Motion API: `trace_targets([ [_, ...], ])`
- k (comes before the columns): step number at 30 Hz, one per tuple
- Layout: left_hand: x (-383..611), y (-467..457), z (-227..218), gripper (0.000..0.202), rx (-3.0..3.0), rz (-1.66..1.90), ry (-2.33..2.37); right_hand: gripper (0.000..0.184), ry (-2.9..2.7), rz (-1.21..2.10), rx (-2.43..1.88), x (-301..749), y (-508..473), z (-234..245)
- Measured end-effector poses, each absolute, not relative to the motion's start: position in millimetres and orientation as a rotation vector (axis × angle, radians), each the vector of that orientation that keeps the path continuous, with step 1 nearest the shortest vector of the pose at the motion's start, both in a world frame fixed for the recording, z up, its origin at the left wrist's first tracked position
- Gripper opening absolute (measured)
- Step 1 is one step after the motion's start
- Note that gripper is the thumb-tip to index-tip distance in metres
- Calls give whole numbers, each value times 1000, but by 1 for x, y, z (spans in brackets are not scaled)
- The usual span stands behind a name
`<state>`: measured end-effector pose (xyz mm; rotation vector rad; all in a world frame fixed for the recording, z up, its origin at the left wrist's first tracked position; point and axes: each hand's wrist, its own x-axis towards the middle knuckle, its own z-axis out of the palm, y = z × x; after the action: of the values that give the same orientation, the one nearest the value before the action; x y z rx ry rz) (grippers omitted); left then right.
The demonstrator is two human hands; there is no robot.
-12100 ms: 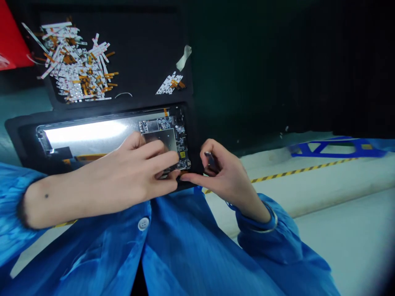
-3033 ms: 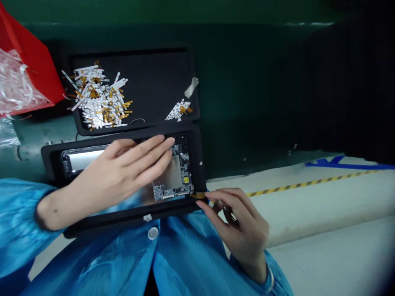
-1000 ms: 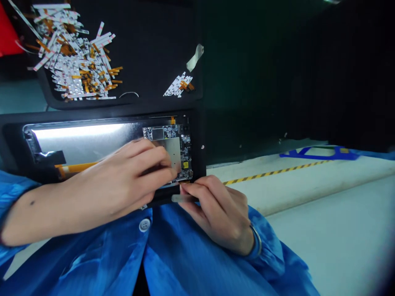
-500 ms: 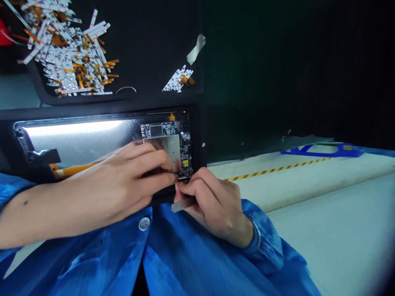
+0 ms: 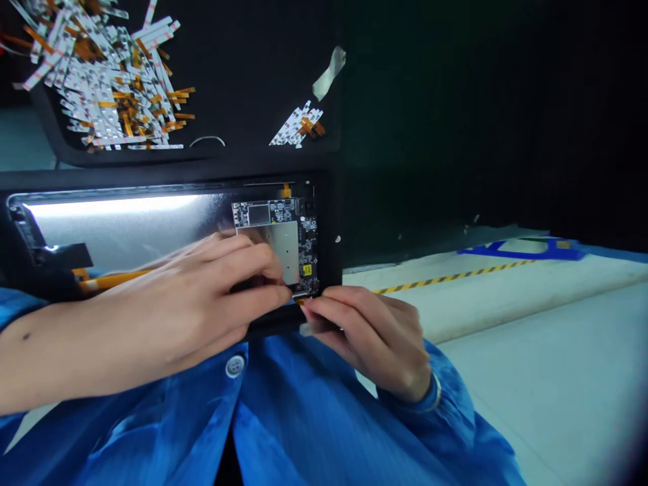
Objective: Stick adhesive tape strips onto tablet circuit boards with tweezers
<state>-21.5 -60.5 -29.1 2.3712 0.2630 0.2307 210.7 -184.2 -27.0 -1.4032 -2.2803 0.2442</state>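
Circuit board (image 5: pixel 304 253) meets left hand's (image 5: pixel 197 304) curled grip, hold unclear; right hand's (image 5: pixel 372 341) grip pinches pale strip (image 5: pixel 305 329).

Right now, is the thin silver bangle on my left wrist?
No, the thin silver bangle sits behind the right hand; the bare left forearm has none.

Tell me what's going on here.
A person in a blue coat is working on a circuit board on the back of a screen panel, which lies in a black tray. Their left hand has its fingertips at the board's lower edge, and their right hand pinches a small pale tool beside it. White and orange ribbon strips lie piled on a black mat above.
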Motion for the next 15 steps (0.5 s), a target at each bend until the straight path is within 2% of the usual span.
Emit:
trace_targets([
  [8,-22,-61,-31,28,2373,276,246,15,-2312,289,-1412,204,-183,-21],
  [15,-20,-63,-32,27,2363,311,267,37,-2383,400,-1549,196,-178,-9],
])
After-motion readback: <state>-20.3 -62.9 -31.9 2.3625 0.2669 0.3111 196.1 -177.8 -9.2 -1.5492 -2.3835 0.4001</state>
